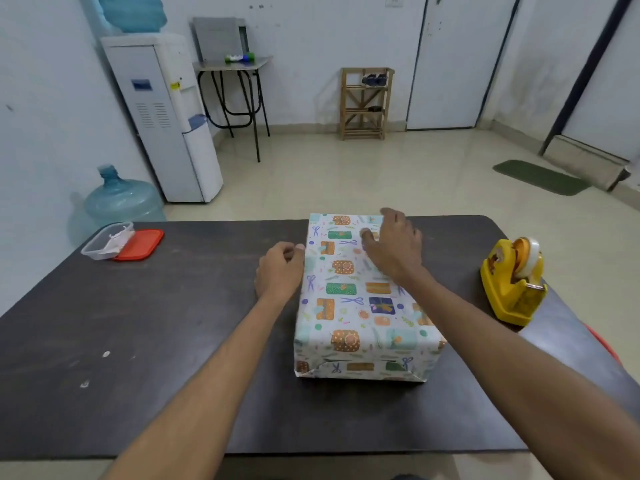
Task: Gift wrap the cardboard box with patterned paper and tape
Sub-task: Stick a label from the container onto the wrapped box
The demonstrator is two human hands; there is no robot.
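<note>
White walls (311, 46), pale tiled floor (346, 174), water dispenser (162, 126), wooden shoe rack (365, 103), green mat (540, 177)

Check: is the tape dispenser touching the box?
Apart. The head view shows a strip of bare table between the dispenser and the box; the dispenser sits well off to the box's right.
</note>
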